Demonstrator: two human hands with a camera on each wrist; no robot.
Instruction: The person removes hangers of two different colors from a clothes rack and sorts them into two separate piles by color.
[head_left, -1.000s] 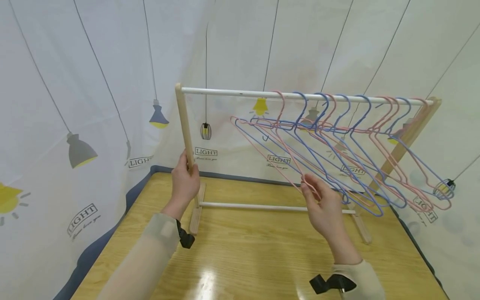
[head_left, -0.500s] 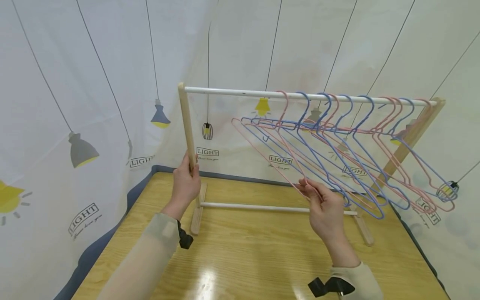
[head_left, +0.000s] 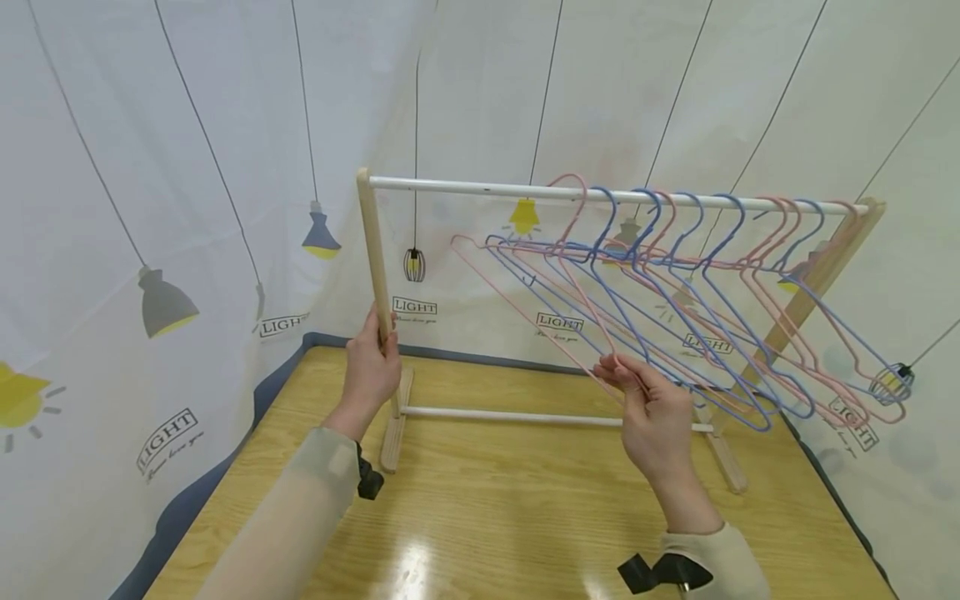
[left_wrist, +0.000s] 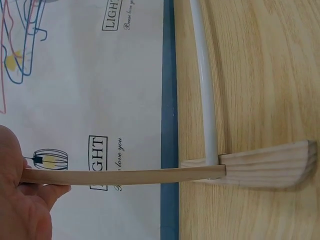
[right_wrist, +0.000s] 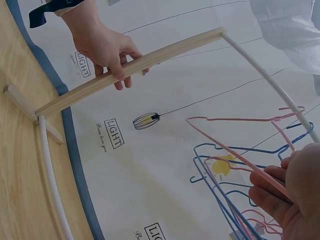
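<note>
My left hand (head_left: 371, 362) grips the left wooden post (left_wrist: 125, 177) of a tabletop clothes rack, partway up. On the right, my right hand (head_left: 660, 417) pinches a pink clothes hanger (right_wrist: 235, 153) by its near lower corner. That hanger is the leftmost on the white top rail (head_left: 465, 187), and its hook arches above the rail in the head view. Behind it, several blue and pink hangers hang tilted along the right half of the rail. In the right wrist view my palm and fingers cover part of the pink hanger.
The rack stands on a wood-grain table (head_left: 480, 517). A white lower bar (head_left: 510, 416) joins its wooden feet (left_wrist: 270, 165). White sheeting (head_left: 225, 167) printed with lamps hangs behind and at both sides, with a dark blue band (left_wrist: 170, 120) at the table's edge.
The pink hanger's hook has risen off the rail, and its far end has swung slightly left. My right hand has shifted its fingers on the corner. The left hand keeps its grip.
</note>
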